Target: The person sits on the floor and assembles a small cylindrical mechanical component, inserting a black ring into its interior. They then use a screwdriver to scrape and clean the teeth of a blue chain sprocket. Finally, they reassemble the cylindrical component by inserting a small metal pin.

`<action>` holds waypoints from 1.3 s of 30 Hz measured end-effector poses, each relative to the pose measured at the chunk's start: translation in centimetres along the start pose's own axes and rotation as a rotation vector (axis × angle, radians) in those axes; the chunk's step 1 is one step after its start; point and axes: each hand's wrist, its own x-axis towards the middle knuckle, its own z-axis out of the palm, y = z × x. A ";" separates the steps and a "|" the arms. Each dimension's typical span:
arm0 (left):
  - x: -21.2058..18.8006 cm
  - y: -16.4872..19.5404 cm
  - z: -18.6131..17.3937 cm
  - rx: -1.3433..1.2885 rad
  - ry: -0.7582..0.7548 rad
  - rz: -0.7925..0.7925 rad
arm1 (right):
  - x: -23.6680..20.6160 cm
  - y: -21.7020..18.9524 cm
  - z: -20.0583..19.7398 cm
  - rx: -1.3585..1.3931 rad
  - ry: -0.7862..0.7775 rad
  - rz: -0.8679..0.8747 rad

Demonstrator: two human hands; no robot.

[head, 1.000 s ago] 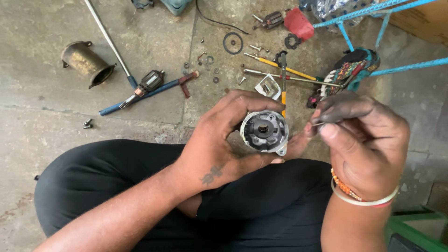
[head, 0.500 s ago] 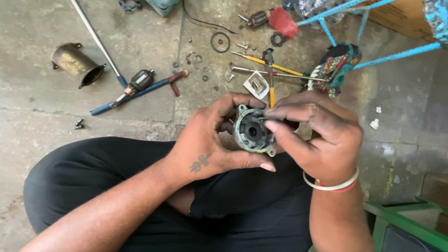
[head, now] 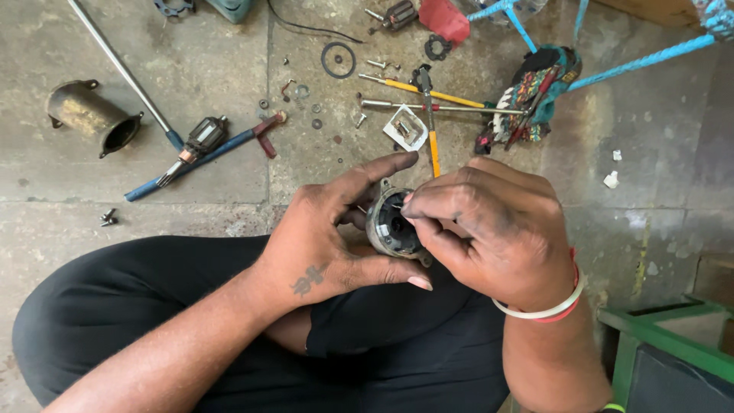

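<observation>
Item: round grey motor end housing (head: 391,226), held over the person's lap above black trousers (head: 153,306), open face turned toward the right hand.

Left hand (head: 325,237): cups the housing from the left, fingers spread, thumb underneath, forefinger stretched over the top rim.

Right hand (head: 497,229): fingertips pressed together at the housing's mouth, apparently pinching a thin tool or small part there; what exactly is pinched cannot be told.

On the concrete floor (head: 191,69), well apart from the hands: brass-coloured cylindrical casing (head: 92,116); armature (head: 200,139) lying across a blue-handled tool (head: 199,157); black rubber ring (head: 338,59); yellow-handled screwdrivers (head: 428,95); scattered screws and washers (head: 302,95); a patterned rag (head: 535,92).

Risks, as judged: the housing rests only in a loose cupped grip, so a hard push from the right hand could twist it free into the lap. A small piece slipping from the pinch could vanish among the loose hardware or into a floor joint.
</observation>
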 end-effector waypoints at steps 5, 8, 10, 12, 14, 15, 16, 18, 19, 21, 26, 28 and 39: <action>0.0 -0.1 0.1 0.032 0.019 0.020 | -0.1 0.5 -1.4 0.094 0.154 0.202; 0.0 -0.1 -0.2 0.003 0.037 0.024 | -0.3 0.8 -2.4 0.132 0.091 0.139; 0.1 -0.2 -0.3 -0.018 0.030 -0.039 | -0.5 0.9 -2.2 0.172 0.044 0.090; 0.0 -0.1 -0.3 -0.010 0.029 0.063 | -0.7 0.7 -1.9 0.183 -0.011 0.067; 0.0 0.0 -0.3 -0.002 0.018 0.126 | -0.8 0.5 -1.7 0.153 -0.066 0.067; 0.0 0.0 -0.4 0.002 0.011 0.141 | -0.7 0.4 -1.6 0.159 -0.078 0.063; 0.0 0.1 -0.5 0.008 0.003 0.157 | -0.6 0.3 -1.5 0.164 -0.089 0.059; 0.1 0.4 -0.7 0.062 0.012 0.211 | -0.3 0.1 -1.6 0.144 -0.096 0.053; 0.2 0.5 -0.7 0.089 0.013 0.238 | -0.2 -0.1 -1.6 0.120 -0.091 0.052; 0.3 0.6 -0.7 0.064 -0.007 0.213 | -0.1 -0.6 -1.8 0.072 -0.078 0.038; 0.4 0.7 -0.7 0.089 -0.027 0.204 | -0.1 -1.6 -2.3 -0.031 -0.056 -0.006; 0.4 0.5 -0.4 -0.004 -0.029 0.108 | -0.1 -1.8 -2.4 -0.065 -0.065 -0.012; 0.4 -0.1 -0.1 0.157 -0.076 0.109 | -1.6 -1.7 -1.5 -0.149 -0.143 0.073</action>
